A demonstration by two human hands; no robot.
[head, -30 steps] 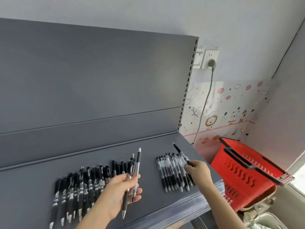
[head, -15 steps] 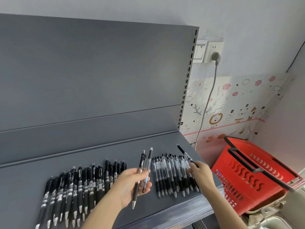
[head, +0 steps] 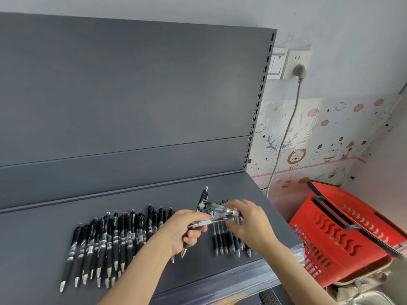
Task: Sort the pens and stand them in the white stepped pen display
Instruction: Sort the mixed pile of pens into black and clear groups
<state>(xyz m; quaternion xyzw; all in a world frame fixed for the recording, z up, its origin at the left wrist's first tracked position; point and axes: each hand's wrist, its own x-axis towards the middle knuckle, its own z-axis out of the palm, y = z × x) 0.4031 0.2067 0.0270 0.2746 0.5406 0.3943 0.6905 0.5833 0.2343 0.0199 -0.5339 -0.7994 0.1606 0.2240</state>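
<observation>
On the grey shelf [head: 154, 194] lie two rows of pens: a long row of black pens [head: 105, 241] at the left and a smaller group of clear-barrelled pens [head: 224, 241] at the right, partly hidden by my hands. My left hand [head: 182, 230] grips a black pen [head: 203, 200] upright, tip down. My right hand [head: 251, 223] pinches a clear pen [head: 209, 222] held crosswise, its end touching my left hand. A second blurred pen lies under my right fingers. No white stepped display is in view.
A red shopping basket [head: 343, 234] with black handles stands right of the shelf. The shelf's grey back panel [head: 132, 95] rises behind. A wall socket with a plugged grey cable [head: 286, 128] is at the right. The shelf front edge [head: 220, 285] runs below my arms.
My right hand lifted a clear pen off the right group and brought it left to my left hand. My left hand moved right with its pens. The camera view shifted.
</observation>
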